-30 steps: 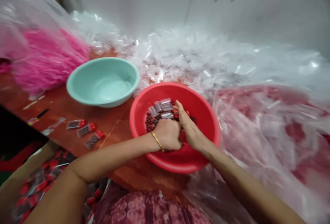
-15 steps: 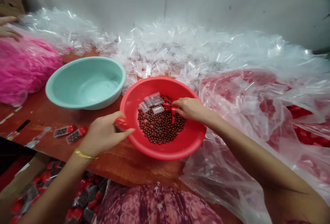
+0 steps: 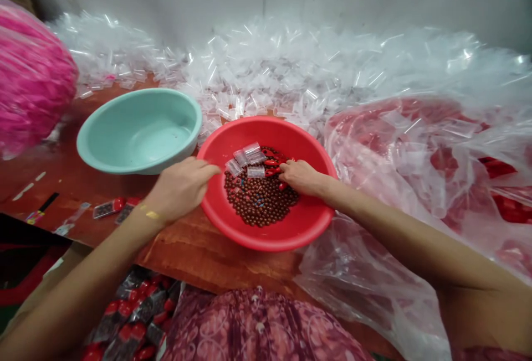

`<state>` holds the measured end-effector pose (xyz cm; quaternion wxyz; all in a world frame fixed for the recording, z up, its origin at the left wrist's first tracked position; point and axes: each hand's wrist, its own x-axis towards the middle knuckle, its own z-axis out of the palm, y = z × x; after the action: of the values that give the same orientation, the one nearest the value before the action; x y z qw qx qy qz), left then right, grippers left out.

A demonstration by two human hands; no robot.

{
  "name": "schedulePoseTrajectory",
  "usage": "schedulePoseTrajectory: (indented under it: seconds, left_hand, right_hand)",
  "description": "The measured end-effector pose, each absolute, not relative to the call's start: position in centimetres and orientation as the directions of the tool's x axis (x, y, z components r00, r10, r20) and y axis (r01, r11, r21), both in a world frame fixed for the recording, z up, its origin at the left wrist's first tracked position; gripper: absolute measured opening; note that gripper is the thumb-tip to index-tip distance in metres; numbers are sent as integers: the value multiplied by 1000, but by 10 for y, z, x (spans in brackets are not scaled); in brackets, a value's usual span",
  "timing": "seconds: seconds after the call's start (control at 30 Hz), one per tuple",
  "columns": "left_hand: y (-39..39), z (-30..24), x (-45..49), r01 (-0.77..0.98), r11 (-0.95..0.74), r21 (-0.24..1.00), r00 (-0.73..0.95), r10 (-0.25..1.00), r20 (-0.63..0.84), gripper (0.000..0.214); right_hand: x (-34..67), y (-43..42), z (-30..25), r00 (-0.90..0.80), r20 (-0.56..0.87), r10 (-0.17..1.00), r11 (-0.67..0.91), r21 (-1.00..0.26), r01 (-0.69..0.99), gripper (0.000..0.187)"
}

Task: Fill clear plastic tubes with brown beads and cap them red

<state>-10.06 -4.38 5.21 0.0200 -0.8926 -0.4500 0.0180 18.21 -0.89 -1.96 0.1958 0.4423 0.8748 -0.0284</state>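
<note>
A red basin [image 3: 266,243] holds round brown beads [image 3: 261,206], small clear plastic boxes [image 3: 255,172] and several red plastic pieces [image 3: 272,163]. My right hand [image 3: 305,177] reaches over its right side, fingers pinched at the red pieces; which piece they grip is partly hidden. My left hand [image 3: 183,186] is at the basin's left rim, back upward and fingers curled together. Its fingertips are smeared by motion, and anything inside the hand is hidden. Two bead-filled boxes with red caps [image 3: 108,208] lie on the table beyond my left wrist.
A pale green basin [image 3: 139,128] stands left of the red one. Clear plastic boxes [image 3: 291,73] are heaped along the wall. A bag of pink pieces [image 3: 29,81] is at far left, a bag with red pieces [image 3: 415,167] at right. Filled boxes [image 3: 133,316] lie below the table edge.
My left hand has moved slightly up and turned its back upward; the red piece seen in it no longer shows. The pink bag has been lifted and bunched; the other person's hands have left view.
</note>
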Motion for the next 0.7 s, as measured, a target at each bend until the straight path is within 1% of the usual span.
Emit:
schedulePoseTrajectory:
  seconds: [0.03, 0.1, 0.2, 0.27, 0.33, 0.37, 0.43, 0.47, 0.5, 0.6, 0.7]
  left_hand:
    - [-30, 49, -85, 761, -646, -55, 644, 763, -58, 34]
    - [-3, 36, -59, 685, -724, -73, 703, 685, -192, 34]
    - [29, 14, -37, 657, -747, -105, 673, 643, -365, 28]
    - [38, 6, -32, 678, -730, -93, 627, 639, -445, 21]
    - [39, 4, -32, 706, -708, -23, 613, 626, -482, 14]
    - [38, 4, -33, 721, -692, 28, 611, 617, -495, 17]
    - [34, 4, -34, 742, -658, 124, 610, 588, -530, 32]
    - [32, 3, -35, 749, -644, 157, 607, 571, -553, 36]
    - [30, 2, -35, 753, -633, 178, 602, 555, -574, 36]
    - [26, -2, -34, 753, -629, 194, 597, 528, -605, 19]
    - [26, -4, -32, 772, -588, 240, 605, 565, -561, 9]
  right_hand:
    - [182, -8, -18, -505, -367, 781, 575, 108, 811, 29]
    - [181, -8, -15, -454, -342, 823, 511, 96, 854, 30]
    - [180, -8, -8, -408, -293, 865, 447, 77, 891, 29]
    - [180, -8, -5, -389, -271, 881, 415, 46, 909, 28]
    - [181, -8, -4, -376, -260, 890, 388, -7, 922, 27]
    - [181, -7, -3, -369, -254, 894, 373, -34, 927, 27]
    - [182, -6, -3, -364, -244, 899, 356, -78, 931, 27]
    - [182, -6, -3, -362, -237, 902, 350, -93, 932, 27]
    - [182, -5, -3, -361, -228, 904, 346, -105, 932, 27]
    - [184, -5, -5, -361, -201, 910, 339, -136, 931, 27]
    - [185, -5, -6, -358, -184, 915, 331, -162, 930, 27]
